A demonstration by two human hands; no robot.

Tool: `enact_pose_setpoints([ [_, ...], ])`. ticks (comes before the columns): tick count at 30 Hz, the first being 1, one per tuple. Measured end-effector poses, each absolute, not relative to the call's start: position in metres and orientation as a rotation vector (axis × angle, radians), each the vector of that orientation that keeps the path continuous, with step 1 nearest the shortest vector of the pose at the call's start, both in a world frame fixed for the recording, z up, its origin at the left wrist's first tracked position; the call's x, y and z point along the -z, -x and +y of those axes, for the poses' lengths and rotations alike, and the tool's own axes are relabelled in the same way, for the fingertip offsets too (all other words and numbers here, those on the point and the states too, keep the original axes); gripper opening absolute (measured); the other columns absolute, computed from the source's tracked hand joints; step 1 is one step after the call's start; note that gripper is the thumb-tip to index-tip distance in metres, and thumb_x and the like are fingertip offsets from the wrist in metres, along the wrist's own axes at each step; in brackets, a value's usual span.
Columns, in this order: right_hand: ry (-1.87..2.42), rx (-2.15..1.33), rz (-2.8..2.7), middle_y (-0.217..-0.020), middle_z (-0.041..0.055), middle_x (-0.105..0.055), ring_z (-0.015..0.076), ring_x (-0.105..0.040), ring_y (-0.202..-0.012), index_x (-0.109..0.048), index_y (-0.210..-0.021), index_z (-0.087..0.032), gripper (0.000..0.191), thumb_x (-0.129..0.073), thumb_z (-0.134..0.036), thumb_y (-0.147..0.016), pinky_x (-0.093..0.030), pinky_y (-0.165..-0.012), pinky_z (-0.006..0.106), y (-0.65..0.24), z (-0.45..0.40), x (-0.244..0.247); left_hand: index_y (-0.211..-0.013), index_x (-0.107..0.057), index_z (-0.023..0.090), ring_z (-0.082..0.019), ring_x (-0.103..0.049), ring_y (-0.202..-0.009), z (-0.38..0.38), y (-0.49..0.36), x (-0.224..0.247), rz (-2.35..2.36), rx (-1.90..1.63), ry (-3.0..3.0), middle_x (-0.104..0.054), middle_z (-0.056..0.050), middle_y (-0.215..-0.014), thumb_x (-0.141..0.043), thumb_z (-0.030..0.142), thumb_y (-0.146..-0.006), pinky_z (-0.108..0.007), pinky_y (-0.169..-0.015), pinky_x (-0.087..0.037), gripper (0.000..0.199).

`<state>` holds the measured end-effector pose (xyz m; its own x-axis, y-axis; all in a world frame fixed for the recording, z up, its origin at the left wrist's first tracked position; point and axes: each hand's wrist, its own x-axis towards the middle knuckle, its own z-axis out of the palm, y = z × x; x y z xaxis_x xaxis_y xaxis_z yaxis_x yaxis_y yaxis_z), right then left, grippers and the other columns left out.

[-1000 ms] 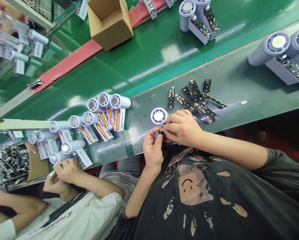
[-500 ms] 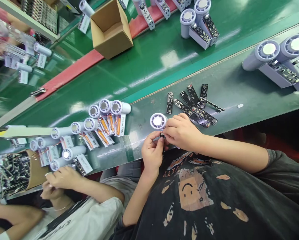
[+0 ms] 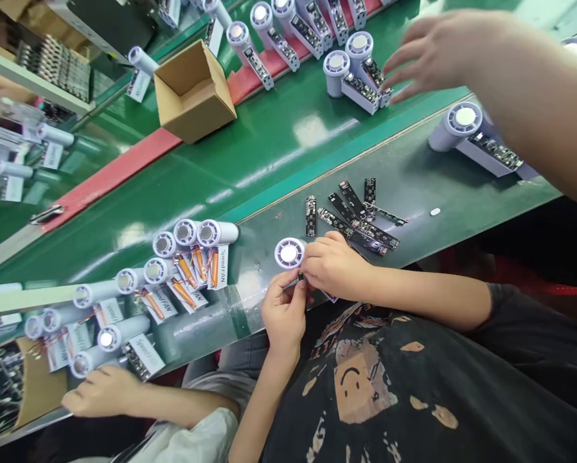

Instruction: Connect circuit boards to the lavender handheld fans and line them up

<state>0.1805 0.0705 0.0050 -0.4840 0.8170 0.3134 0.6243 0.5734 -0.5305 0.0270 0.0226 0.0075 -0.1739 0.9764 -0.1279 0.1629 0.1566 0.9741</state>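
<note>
A pale purple fan unit (image 3: 289,253) with a white disc on its round end is at my hands, near the bench edge. My left hand (image 3: 284,308) is closed, thumb and fingers pinching a small dark part (image 3: 301,275) of it. From the other side, my right hand (image 3: 334,265) presses its bent fingers round the unit just below the round end. The fingers hide most of the unit's body. Several black circuit boards (image 3: 360,222) lie loosely piled beyond my right hand, and one board (image 3: 310,216) lies apart to the left.
Finished-looking fan units (image 3: 337,71) stand on the green belt (image 3: 269,138); a person's hand reaches over them from the right. Units with orange wires (image 3: 216,235) lie at left near another person's hand. A cardboard box (image 3: 195,90) sits beyond. A small white piece (image 3: 435,211) lies at right.
The view has shifted, moving the scene left and down. A person's arm has come in at upper right. The left neighbour's hands have moved apart. My hands keep their hold.
</note>
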Motion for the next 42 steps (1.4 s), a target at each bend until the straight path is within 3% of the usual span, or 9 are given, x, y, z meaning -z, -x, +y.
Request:
enact_pose_setpoints([
  [6,1.177,-0.587,-2.176,-0.083,0.0047,-0.067,0.0175,-0.056,-0.081,-0.070,-0.077,-0.017,0.017,-0.059,-0.021,-0.089,-0.030,-0.077,0.035,-0.183,0.066,0.003,-0.096,-0.070,0.017,-0.006,-0.058,-0.056,0.023,-0.024,-0.001,1.487,-1.056,-1.191,-0.064,-0.004,-0.094,-0.075,0.039,-0.079,-0.017,-0.048,-0.051,0.028],
  [8,1.126,-0.659,-2.102,-0.097,0.0062,-0.067,0.0195,-0.058,-0.091,-0.071,-0.093,-0.019,0.012,-0.064,-0.026,-0.087,-0.035,-0.080,0.035,-0.194,0.066,0.000,-0.095,-0.068,0.017,-0.008,-0.061,-0.060,0.023,-0.021,0.001,1.459,-1.048,-1.180,-0.064,-0.004,-0.096,-0.076,0.039,-0.078,-0.017,-0.048,-0.051,0.029],
  [11,1.028,-0.758,-1.938,-0.112,0.0095,-0.063,0.0214,-0.058,-0.103,-0.064,-0.115,-0.020,0.036,-0.070,-0.026,-0.080,-0.044,-0.087,0.037,-0.218,0.069,-0.005,-0.099,-0.065,0.018,-0.010,-0.063,-0.061,0.022,-0.016,0.000,1.445,-1.044,-1.148,-0.065,-0.003,-0.091,-0.074,0.038,-0.080,-0.018,-0.049,-0.053,0.028],
  [18,0.842,-0.843,-2.129,-0.097,0.0085,-0.068,0.0176,-0.064,-0.089,-0.071,-0.107,-0.018,0.022,-0.058,-0.014,-0.089,-0.053,-0.081,0.032,-0.224,0.071,0.012,-0.108,-0.064,0.021,-0.006,-0.063,-0.062,0.019,-0.011,-0.005,1.428,-0.945,-1.378,-0.057,-0.008,-0.119,-0.056,0.022,-0.089,-0.018,-0.049,-0.055,0.020],
  [25,0.864,-0.959,-1.937,-0.091,0.0072,-0.070,0.0163,-0.066,-0.086,-0.073,-0.095,-0.017,0.013,-0.062,-0.016,-0.089,-0.055,-0.079,0.031,-0.202,0.073,0.016,-0.109,-0.065,0.023,-0.005,-0.063,-0.063,0.019,-0.001,-0.005,1.437,-0.844,-1.746,-0.056,-0.008,-0.121,-0.041,0.012,-0.093,-0.019,-0.055,-0.057,0.031],
  [30,0.982,-1.181,-1.704,-0.092,0.0053,-0.073,0.0149,-0.068,-0.090,-0.074,-0.090,-0.018,0.011,-0.063,-0.015,-0.087,-0.054,-0.086,0.031,-0.194,0.077,0.009,-0.109,-0.067,0.024,-0.012,-0.065,-0.074,0.022,-0.004,-0.011,1.441,-0.668,-2.085,-0.059,-0.008,-0.120,-0.045,0.004,-0.085,-0.030,-0.073,-0.059,0.039],
  [34,1.075,-1.309,-1.678,-0.089,0.0031,-0.074,0.0129,-0.067,-0.080,-0.073,-0.097,-0.018,0.015,-0.065,-0.015,-0.084,-0.052,-0.077,0.026,-0.186,0.075,0.008,-0.107,-0.066,0.023,-0.021,-0.065,-0.101,0.025,-0.006,-0.014,1.466,-0.658,-2.105,-0.062,-0.009,-0.116,-0.047,0.007,-0.086,-0.036,-0.087,-0.055,0.033],
  [38,1.107,-1.342,-1.660,-0.075,-0.0009,-0.068,0.0092,-0.058,-0.064,-0.071,-0.093,-0.016,0.012,-0.067,-0.014,-0.082,-0.047,-0.063,0.021,-0.183,0.072,0.008,-0.115,-0.056,0.022,-0.018,-0.065,-0.093,0.029,-0.005,-0.011,1.521,-0.787,-1.885,-0.064,-0.007,-0.107,-0.050,0.016,-0.091,-0.033,-0.081,-0.055,0.026],
  [42,1.089,-1.239,-1.784,-0.072,-0.0015,-0.065,0.0095,-0.056,-0.065,-0.070,-0.081,-0.016,0.006,-0.067,-0.011,-0.079,-0.045,-0.063,0.021,-0.184,0.071,0.006,-0.098,-0.063,0.021,-0.019,-0.064,-0.094,0.036,-0.007,-0.009,1.512,-0.821,-1.891,-0.065,-0.006,-0.101,-0.056,0.025,-0.090,-0.030,-0.075,-0.054,0.012],
])
